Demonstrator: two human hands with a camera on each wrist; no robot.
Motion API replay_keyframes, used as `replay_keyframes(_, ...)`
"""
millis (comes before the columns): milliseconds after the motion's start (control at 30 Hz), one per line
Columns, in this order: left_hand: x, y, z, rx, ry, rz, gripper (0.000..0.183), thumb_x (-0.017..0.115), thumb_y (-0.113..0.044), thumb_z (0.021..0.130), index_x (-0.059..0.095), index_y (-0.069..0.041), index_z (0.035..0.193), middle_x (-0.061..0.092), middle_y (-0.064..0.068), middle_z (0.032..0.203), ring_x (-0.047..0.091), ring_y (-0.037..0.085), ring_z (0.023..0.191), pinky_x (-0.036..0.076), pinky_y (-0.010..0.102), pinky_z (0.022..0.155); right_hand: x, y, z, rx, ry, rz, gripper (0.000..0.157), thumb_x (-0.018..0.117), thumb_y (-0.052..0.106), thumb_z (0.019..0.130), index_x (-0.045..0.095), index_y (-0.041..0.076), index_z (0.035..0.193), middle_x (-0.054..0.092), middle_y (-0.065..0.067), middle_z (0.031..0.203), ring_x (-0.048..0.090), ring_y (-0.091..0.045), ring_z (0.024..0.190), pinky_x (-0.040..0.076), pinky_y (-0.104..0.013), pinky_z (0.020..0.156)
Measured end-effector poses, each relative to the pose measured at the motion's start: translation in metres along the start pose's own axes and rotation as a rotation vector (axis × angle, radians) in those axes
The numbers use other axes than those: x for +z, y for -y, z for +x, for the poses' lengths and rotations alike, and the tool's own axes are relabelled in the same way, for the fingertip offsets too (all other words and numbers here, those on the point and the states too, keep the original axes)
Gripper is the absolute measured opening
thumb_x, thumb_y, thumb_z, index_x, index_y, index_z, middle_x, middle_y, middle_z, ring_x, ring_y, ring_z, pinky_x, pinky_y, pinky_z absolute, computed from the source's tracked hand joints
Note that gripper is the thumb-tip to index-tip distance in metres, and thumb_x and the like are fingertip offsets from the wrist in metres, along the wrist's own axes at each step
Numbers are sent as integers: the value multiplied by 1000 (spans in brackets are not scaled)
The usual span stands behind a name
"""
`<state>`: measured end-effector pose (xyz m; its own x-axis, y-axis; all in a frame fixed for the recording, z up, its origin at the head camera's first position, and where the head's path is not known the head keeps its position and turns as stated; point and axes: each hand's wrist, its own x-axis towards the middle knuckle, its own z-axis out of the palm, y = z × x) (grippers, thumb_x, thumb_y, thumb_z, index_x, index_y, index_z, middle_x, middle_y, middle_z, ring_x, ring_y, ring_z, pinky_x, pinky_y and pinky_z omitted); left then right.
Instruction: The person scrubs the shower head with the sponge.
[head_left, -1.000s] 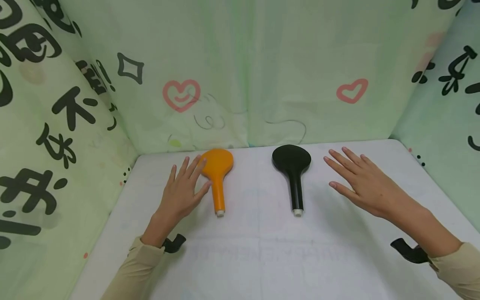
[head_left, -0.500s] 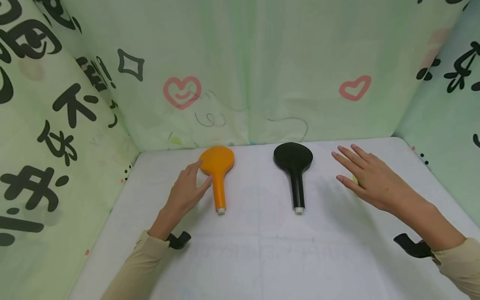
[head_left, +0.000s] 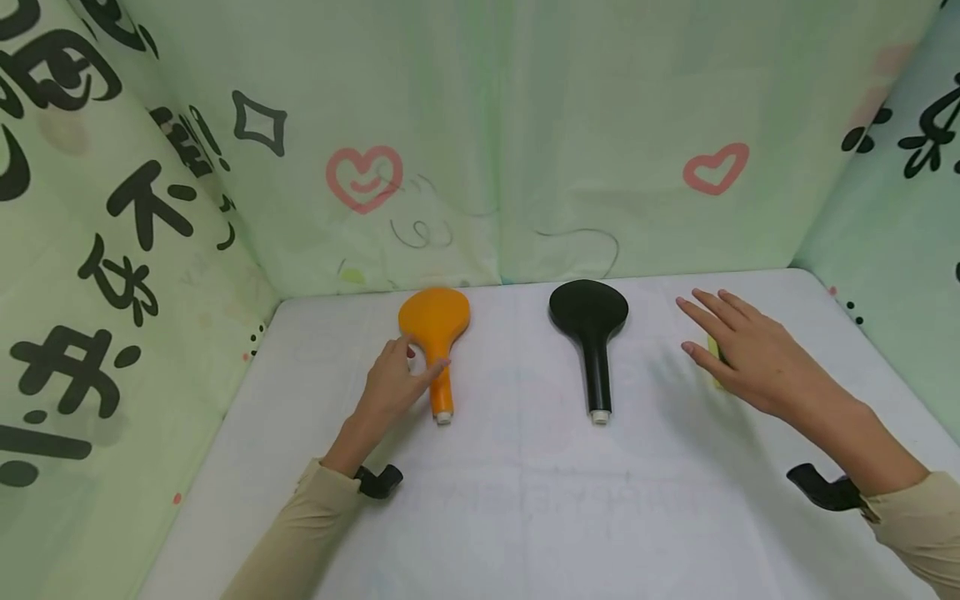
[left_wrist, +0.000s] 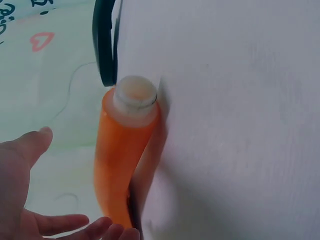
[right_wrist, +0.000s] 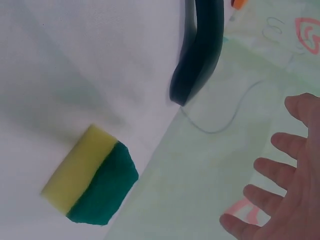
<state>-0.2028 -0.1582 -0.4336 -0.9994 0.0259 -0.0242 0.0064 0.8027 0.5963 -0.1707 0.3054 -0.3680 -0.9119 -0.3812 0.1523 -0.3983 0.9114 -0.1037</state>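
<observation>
Two shower heads, orange (head_left: 435, 312) and black (head_left: 588, 304), lie near the table's (head_left: 525, 525) far edge, handles toward the near edge, probably so you can reach them easily. Your left hand (head_left: 393, 382) is wide, not gripping: the orange one's handle lies beneath your thumb, its neck beside your fingers; contact I can't tell. Your right hand (head_left: 757, 357), fingers spread, holds nothing near the sponge (right_wrist: 92, 175), toward the far right corner.
</observation>
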Motion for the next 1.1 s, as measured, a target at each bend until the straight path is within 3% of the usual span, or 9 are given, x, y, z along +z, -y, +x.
replay_keyframes(333, 15, -6, 3, -103, 29, -31, 80, 74, -53, 89, 50, 8, 136, 57, 17, 110, 55, 29, 93, 52, 39, 79, 12, -20, -3, 96, 7, 59, 64, 58, 35, 104, 36, 3, 154, 33, -33, 153, 31, -57, 136, 31, -76, 104)
replay_keyframes(633, 17, -4, 2, -94, 20, -47, 70, 76, -48, 89, 56, 9, 125, 59, 16, 102, 56, 27, 86, 51, 35, 73, 25, -40, 0, 204, 94, 107, 64, 54, 34, 106, 34, -9, 149, 31, -43, 145, 33, -65, 127, 30, -76, 104)
replay_keyframes(867, 15, -2, 1, -72, 34, -100, 60, 78, -42, 89, 59, 7, 119, 64, 16, 103, 59, 26, 84, 52, 34, 72, 33, -56, -2, 375, 217, 154, 80, 47, 51, 105, 25, -12, 150, 24, -50, 140, 34, -72, 118, 39, -78, 94)
replay_keyframes(1100, 15, -2, 4, -94, 54, -129, 63, 80, -39, 89, 58, 8, 125, 64, 15, 98, 58, 24, 81, 50, 29, 67, 45, -62, -5, 484, 218, 156, 95, 52, 60, 99, 22, -16, 148, 23, -53, 134, 40, -70, 111, 43, -76, 88)
